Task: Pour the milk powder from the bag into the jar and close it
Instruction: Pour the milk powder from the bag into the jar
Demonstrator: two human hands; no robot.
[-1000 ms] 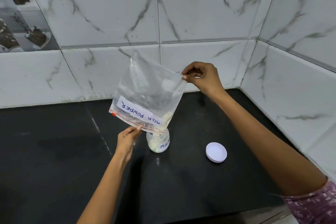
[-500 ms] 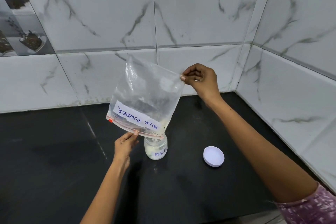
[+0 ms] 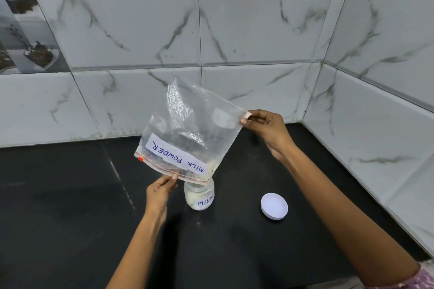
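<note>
A clear zip bag labelled MILK POWDER hangs upside down, its mouth over the small glass jar. My left hand pinches the bag's zip edge just left of the jar. My right hand pinches a bottom corner, held high and to the right. A little powder clings in the bag's low corner above the jar's mouth. The jar stands open on the black counter and holds pale powder. Its white lid lies flat on the counter to the right of the jar.
The black counter runs into a corner of white marble tile walls at the back and right. Its front edge shows at the lower right.
The bag has stayed tipped over the jar with both hands holding it. The whole scene sits lower in the view as the camera tilted up slightly.
</note>
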